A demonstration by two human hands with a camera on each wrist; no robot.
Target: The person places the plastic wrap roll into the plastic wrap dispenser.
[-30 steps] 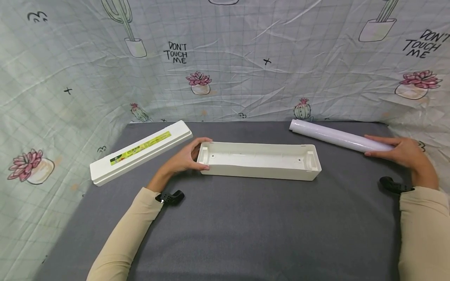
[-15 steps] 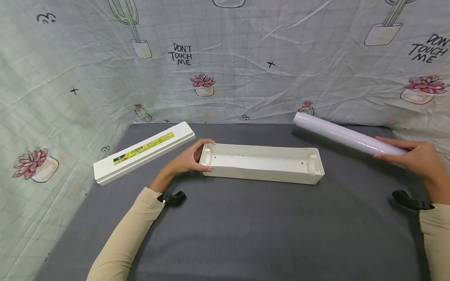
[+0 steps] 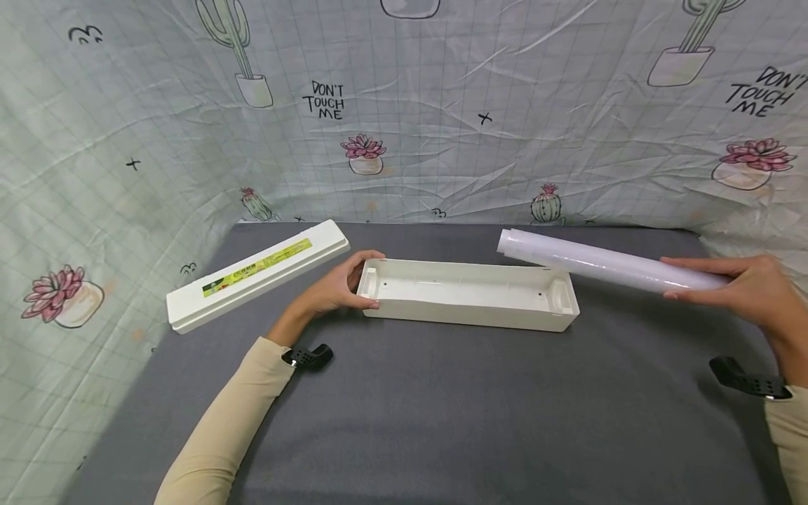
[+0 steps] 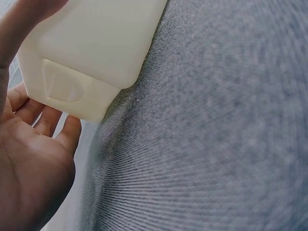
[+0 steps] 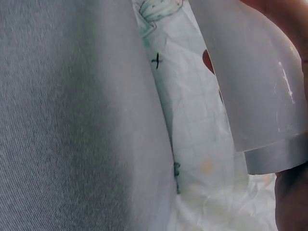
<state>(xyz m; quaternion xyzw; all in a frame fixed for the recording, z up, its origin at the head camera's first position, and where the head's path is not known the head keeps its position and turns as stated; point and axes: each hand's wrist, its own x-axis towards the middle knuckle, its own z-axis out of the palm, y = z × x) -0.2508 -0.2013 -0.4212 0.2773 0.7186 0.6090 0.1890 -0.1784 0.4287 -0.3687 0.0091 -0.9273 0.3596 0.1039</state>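
Lilac-white and glossy, the roll (image 3: 593,263) is held by its right end in the right grip (image 3: 751,284) above the desk (image 3: 442,421); its left part passes over or behind the open box's (image 3: 467,313) back right corner; which, I cannot tell. The left grip (image 3: 331,287) clasps the box's left end. Best to brace the box there, lift the roll clear of that corner and align the two lengthwise.

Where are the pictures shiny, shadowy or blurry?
Head view: glints on the roll, soft shadow on the gray cloth below it; left wrist view: gray cloth blurry toward the right; right wrist view: white glint on the roll, gray cloth hazy toward the middle.
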